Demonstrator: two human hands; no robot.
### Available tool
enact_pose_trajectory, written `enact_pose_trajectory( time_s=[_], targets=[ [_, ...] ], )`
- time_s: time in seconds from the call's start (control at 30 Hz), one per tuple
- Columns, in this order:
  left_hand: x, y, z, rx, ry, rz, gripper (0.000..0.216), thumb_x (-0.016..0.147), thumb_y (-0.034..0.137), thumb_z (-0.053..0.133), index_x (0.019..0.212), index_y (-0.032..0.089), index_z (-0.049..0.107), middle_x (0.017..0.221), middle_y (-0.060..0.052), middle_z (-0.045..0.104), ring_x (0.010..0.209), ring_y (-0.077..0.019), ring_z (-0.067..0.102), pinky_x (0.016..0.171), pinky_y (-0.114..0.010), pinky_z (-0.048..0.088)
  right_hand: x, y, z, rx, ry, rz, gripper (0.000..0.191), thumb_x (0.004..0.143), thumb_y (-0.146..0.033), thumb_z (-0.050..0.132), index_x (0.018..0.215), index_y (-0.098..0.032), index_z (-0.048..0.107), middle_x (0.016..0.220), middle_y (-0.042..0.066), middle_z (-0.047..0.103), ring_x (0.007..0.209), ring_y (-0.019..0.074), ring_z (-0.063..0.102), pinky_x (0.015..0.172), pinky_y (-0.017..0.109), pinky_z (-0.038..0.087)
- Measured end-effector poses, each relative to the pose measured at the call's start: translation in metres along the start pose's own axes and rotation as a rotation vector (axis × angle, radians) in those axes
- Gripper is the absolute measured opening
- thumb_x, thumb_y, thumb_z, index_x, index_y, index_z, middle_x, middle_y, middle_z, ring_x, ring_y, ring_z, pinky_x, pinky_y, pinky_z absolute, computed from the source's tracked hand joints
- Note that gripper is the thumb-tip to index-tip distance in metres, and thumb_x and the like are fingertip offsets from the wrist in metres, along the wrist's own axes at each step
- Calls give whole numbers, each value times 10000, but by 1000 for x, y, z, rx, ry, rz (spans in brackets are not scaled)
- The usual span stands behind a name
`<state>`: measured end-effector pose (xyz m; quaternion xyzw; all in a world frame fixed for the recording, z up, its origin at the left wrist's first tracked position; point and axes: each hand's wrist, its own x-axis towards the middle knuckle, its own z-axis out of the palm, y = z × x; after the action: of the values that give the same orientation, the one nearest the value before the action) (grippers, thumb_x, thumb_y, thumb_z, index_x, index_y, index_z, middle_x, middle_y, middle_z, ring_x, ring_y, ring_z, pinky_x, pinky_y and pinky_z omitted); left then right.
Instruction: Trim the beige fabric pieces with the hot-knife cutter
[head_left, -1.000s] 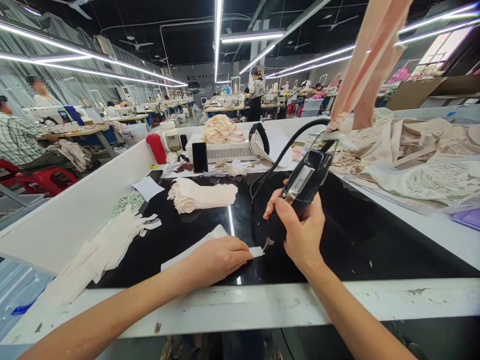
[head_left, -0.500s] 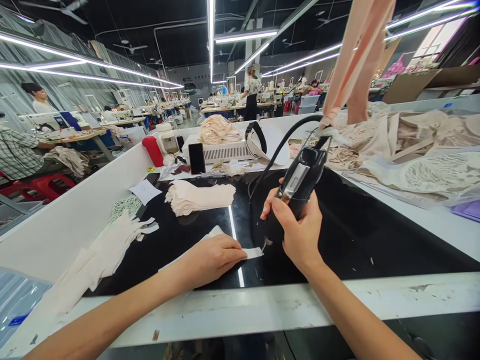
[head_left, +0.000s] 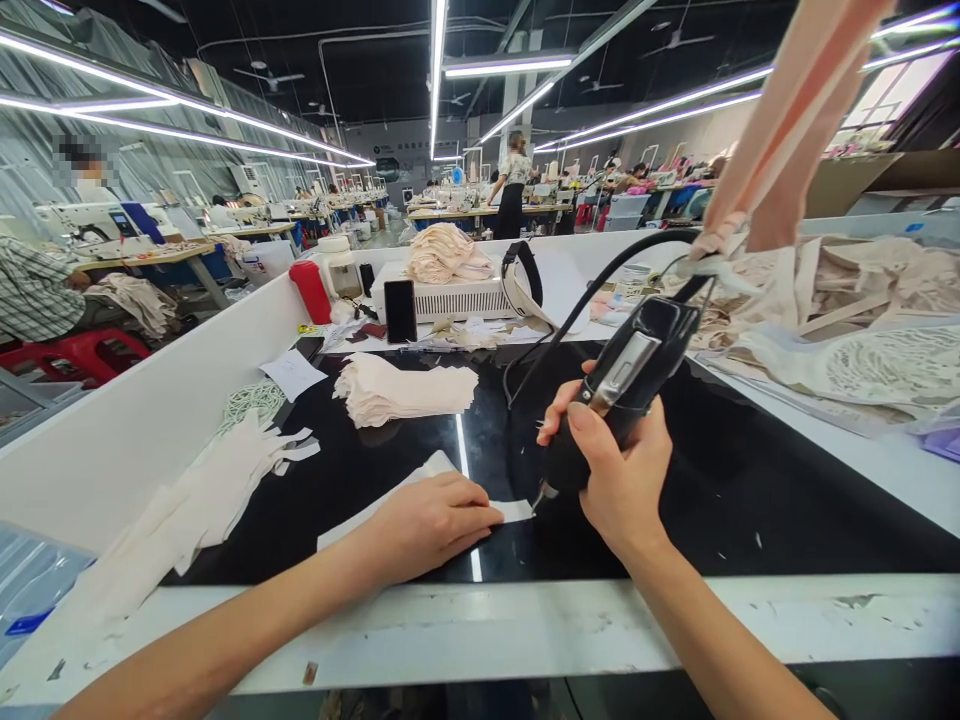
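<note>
My right hand [head_left: 626, 465] is wrapped around a black corded hand tool [head_left: 634, 350] with a metal lever on its side. A pink fabric strap [head_left: 780, 140] tied at its upper end rises out of view. The tool's narrow metal tip [head_left: 544, 492] points down at the right end of a pale fabric piece [head_left: 516, 511]. My left hand [head_left: 431, 520] holds that piece against the black work surface, its fingers pressed together and covering the middle of it. Behind lies a stack of pale fabric pieces [head_left: 409, 388]. More cut fabric pieces [head_left: 202, 495] are heaped at the left.
A white box [head_left: 457, 298] at the back carries folded fabric [head_left: 446, 252], with a phone [head_left: 400, 310] leaning in front. A black cable [head_left: 577, 305] arcs to the tool. Beige garments [head_left: 847, 290] are piled at the right. A white side wall [head_left: 187, 405] borders the left.
The tool and my right hand have shifted slightly right in view, its tip still at the strip's end. My left hand stays on the fabric. The whole view has turned a little.
</note>
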<state>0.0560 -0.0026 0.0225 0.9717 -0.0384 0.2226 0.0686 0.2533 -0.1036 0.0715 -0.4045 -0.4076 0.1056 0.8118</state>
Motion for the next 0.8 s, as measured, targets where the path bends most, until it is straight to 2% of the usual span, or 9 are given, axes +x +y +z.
enact_pose_trajectory(
  time_s=[0.13, 0.37, 0.53, 0.8],
  targets=[
    [-3, 0, 4, -9, 1, -17, 265, 1141, 293, 528, 1210, 179, 757, 1145, -74, 755, 990, -194, 718, 894, -300, 593, 0, 0, -2, -3, 6, 17, 389, 867, -415, 881, 1133, -257, 646, 834, -48, 701, 603, 126, 646, 560, 279, 594],
    [0, 4, 12, 16, 39, 10, 274, 1152, 273, 498, 1148, 163, 749, 1075, -72, 755, 989, -182, 703, 924, -291, 567, 2, -6, -1, -3, 54, 60, 421, 798, -385, 907, 1108, -246, 658, 794, -44, 687, 590, 139, 644, 535, 284, 587],
    [1, 6, 16, 41, 38, 20, 218, 1129, 257, 550, 1122, 163, 747, 1087, -68, 751, 988, -188, 691, 910, -303, 571, 8, -15, 8, 29, 100, 57, 432, 743, -358, 893, 1077, -238, 648, 747, -49, 668, 559, 143, 621, 474, 270, 574],
    [3, 7, 19, 31, 78, 13, 125, 1089, 226, 624, 1084, 175, 737, 1052, -56, 745, 982, -179, 697, 914, -272, 564, 4, -4, 28, 69, 35, 63, 417, 772, -369, 890, 1084, -242, 644, 763, -52, 661, 566, 136, 622, 499, 277, 582]
  ],
)
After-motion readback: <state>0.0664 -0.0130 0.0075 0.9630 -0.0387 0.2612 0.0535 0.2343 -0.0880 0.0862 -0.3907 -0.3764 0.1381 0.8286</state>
